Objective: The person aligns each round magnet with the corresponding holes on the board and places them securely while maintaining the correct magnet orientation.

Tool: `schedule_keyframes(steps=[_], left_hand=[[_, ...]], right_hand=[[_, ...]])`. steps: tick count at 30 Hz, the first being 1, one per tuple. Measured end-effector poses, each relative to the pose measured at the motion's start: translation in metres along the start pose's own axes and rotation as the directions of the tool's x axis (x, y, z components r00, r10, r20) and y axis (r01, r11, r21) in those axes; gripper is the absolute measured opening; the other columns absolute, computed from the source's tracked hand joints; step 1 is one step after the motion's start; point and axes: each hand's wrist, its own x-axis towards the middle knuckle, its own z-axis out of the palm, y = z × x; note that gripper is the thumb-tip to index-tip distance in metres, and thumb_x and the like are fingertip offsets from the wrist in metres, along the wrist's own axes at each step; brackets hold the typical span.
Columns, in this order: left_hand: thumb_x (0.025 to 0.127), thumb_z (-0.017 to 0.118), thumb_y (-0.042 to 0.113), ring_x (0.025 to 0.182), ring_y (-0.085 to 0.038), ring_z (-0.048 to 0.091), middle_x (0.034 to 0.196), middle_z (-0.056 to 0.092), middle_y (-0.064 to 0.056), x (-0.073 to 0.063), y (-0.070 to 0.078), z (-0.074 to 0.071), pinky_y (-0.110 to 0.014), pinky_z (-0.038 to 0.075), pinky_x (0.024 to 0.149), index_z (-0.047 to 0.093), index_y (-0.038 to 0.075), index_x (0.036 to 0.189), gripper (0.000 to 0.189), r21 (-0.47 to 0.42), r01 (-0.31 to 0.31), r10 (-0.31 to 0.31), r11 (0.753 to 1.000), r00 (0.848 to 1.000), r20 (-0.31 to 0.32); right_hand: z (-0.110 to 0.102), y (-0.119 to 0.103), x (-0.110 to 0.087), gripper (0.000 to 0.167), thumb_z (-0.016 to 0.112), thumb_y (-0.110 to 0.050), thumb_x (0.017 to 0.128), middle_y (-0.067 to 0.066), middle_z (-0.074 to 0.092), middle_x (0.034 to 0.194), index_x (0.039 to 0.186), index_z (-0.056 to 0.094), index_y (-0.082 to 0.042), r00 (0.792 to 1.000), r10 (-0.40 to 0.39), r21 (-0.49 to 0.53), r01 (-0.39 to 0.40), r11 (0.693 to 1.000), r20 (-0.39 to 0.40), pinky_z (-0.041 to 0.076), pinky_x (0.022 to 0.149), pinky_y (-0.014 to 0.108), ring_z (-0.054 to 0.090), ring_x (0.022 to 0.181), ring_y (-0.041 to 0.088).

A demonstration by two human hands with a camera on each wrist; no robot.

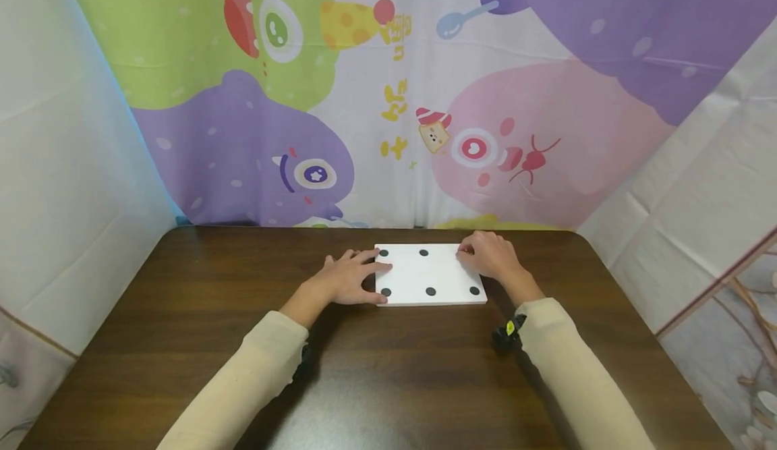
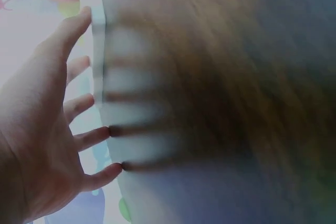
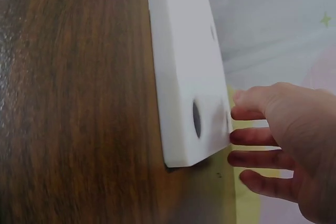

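Note:
On the table lies a flat white board (image 1: 413,276) with several round black spots on its top face. My left hand (image 1: 347,278) is spread at the board's left end, its fingertips touching the edge and the top. At the far right corner, my right hand (image 1: 489,256) has its thumb and fingertips at the board's edge, over the corner spot. The right wrist view shows the right hand's fingers (image 3: 262,158) slightly bent beside the corner, with a black spot (image 3: 197,119) at the near corner. Whether the right fingertips press on the board is unclear.
The board rests near the back edge of a dark wooden table (image 1: 388,376). Behind it hangs a curtain (image 1: 388,187) printed with cartoon figures. White fabric walls (image 1: 698,193) stand at both sides. A dark wrist device (image 1: 508,332) sits under the right sleeve.

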Motion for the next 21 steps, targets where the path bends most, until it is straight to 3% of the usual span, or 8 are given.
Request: schedule_keyframes(steps=[5, 11, 16, 21], left_hand=[[0.101, 0.071, 0.069, 0.168, -0.049, 0.038, 0.187, 0.033, -0.007, 0.0, -0.002, -0.002, -0.087, 0.029, 0.128, 0.052, 0.033, 0.169, 0.079, 0.015, -0.007, 0.008, 1.0, 1.0, -0.023], [0.105, 0.07, 0.061, 0.158, -0.044, 0.055, 0.174, 0.055, -0.012, -0.003, -0.007, -0.008, -0.081, 0.042, 0.123, 0.067, 0.026, 0.158, 0.064, 0.051, -0.029, 0.036, 0.998, 0.988, -0.151], [0.106, 0.071, 0.05, 0.139, -0.036, 0.072, 0.15, 0.077, -0.008, -0.009, -0.012, -0.011, -0.065, 0.058, 0.108, 0.08, 0.022, 0.14, 0.044, 0.12, -0.071, 0.102, 0.99, 0.955, -0.278], [0.104, 0.076, 0.041, 0.099, -0.024, 0.081, 0.113, 0.087, 0.0, -0.018, -0.019, -0.015, -0.042, 0.061, 0.081, 0.087, 0.022, 0.114, 0.024, 0.192, -0.086, 0.155, 0.978, 0.912, -0.38]], right_hand=[[-0.004, -0.003, -0.005, 0.027, 0.075, -0.033, 0.109, 0.011, 0.086, 0.124, 0.123, 0.087, -0.013, 0.999, -0.005, -0.001, 0.005, 1.0, 0.031, 0.063, 0.09, 0.052, 0.076, 0.097, 0.027], [-0.009, -0.008, -0.012, 0.029, 0.075, -0.033, 0.109, 0.01, 0.087, 0.12, 0.125, 0.086, -0.013, 0.999, -0.021, 0.021, 0.021, 1.0, 0.027, 0.061, 0.087, 0.047, 0.072, 0.09, 0.023], [-0.012, -0.01, -0.017, 0.034, 0.073, -0.038, 0.11, 0.009, 0.087, 0.108, 0.124, 0.086, -0.01, 0.998, -0.058, 0.026, 0.058, 0.998, -0.004, 0.055, 0.076, 0.04, 0.066, 0.08, 0.02], [-0.017, -0.011, -0.026, 0.034, 0.072, -0.037, 0.11, 0.008, 0.085, 0.099, 0.114, 0.088, -0.007, 0.993, -0.106, 0.05, 0.108, 0.993, -0.047, 0.053, 0.075, 0.038, 0.063, 0.078, 0.019]])
